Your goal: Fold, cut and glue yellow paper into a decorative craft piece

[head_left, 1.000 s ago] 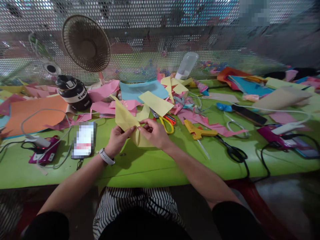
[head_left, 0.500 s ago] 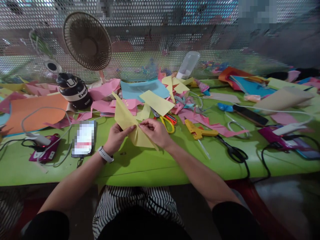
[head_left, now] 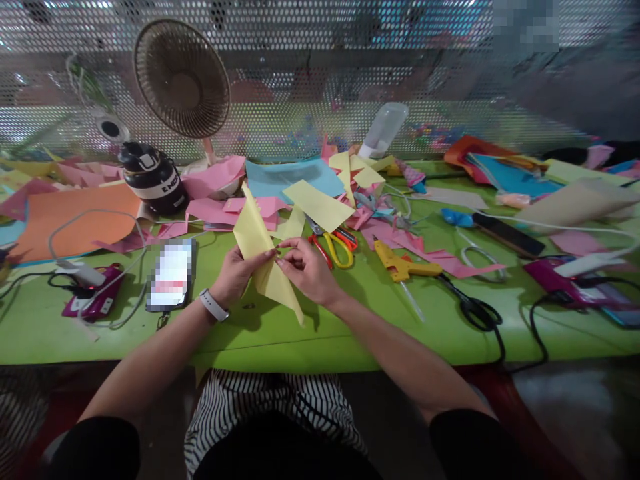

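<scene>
Yellow paper [head_left: 276, 285], one sheet with a pinched-in middle, was held tilted in both hands, right of the phone [head_left: 171, 275] and low over the green table [head_left: 320, 355]. Could not tell if its bottom tip touched the tabletop.

Left to right, phone as landmark. Orange paper [head_left: 80, 223] lay flat, left of the phone and farther back. Purple power strip [head_left: 105, 293] sat near the phone's left side, white plug in, cable looped around. Black bottle [head_left: 153, 179] stood behind the phone; fan [head_left: 183, 79] was behind that, tilted.

Left hand [head_left: 239, 273] was just right of the phone, thumb pressed on the yellow paper, other fingers mostly hidden behind. White watch on that wrist. Right hand [head_left: 309, 273], farther right of the phone, had thumb and fingers drawn in close together at the paper's pinched middle. Something small and dark showed at the fingertips, too small to tell.

Blue paper [head_left: 280, 180] lay right of the phone and farther back. Yellow loop handle [head_left: 350, 257] lay well right of the phone, red handles beside it. Still farther right: yellow glue gun [head_left: 400, 267], then black scissors [head_left: 464, 298], then second purple strip [head_left: 550, 279].
</scene>
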A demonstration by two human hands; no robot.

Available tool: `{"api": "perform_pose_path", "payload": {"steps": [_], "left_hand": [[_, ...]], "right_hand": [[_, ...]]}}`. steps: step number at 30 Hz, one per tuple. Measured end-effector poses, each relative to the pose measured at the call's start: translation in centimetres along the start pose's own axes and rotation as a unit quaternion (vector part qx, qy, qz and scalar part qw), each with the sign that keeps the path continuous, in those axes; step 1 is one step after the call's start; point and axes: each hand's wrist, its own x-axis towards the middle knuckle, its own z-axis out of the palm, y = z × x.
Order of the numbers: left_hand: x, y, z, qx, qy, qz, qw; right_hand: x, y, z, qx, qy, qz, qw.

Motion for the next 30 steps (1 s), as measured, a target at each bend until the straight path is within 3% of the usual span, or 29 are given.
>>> {"api": "perform_pose_path", "payload": {"steps": [4,8,12,16,26,30], "left_hand": [[0.2,0.3,-0.3,0.024,-0.01,0.002,1.0],[-0.1,0.6,-0.4,0.067,-0.084,-0.039,0.993],[-0.4,0.6,-0.5,0.108,-0.153,-0.089,0.978],[-0.3,0.5,-0.6,0.126,-0.18,-0.095,0.971],[-0.4,0.5,-0.5,0.124,-0.161,-0.105,0.974],[-0.3,0.0,-0.4,0.082,-0.065,-0.068,0.992]], "right_hand": [[0.1,-0.1,-0.3,0.009,-0.007,0.013,1.0],[0.6,-0.2,-1.1,0.057,0.028,0.054,0.997],[1.1,-0.1,-1.3,0.12,0.017,0.101,0.987],[1.2,0.4,-1.1,0.139,0.021,0.106,0.984],[1.1,0.4,-1.0,0.142,0.019,0.117,0.983],[1.2,0.4,-1.3,0.111,0.043,0.123,0.985]]}}
